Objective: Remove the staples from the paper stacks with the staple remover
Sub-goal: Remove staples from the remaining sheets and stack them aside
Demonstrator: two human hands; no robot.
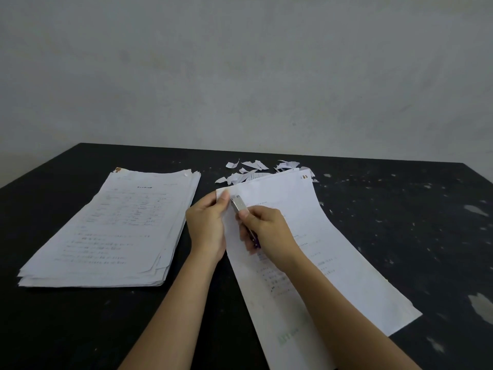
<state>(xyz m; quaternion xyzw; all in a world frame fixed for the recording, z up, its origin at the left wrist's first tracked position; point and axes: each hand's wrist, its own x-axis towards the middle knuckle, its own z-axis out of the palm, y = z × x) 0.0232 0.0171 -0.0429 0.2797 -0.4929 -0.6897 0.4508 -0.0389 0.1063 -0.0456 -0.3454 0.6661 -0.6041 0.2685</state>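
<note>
Staple remover at stack corner

Staple remover (240, 206) is gripped in the right hand (269, 231). Its long axis runs near to far, and its metal tip points away and leftward at the right paper stack (333, 263)'s far-left corner. Left hand (206, 225) pinches that corner.

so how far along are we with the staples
Done, seemingly: torn paper scraps lie at the far side of the table, hinting some staples are already out. In hand: the left hand pinches the corner of the right paper set while the right hand holds the staple remover there. Left: unclear; whether the left pile is finished cannot be told.
</note>
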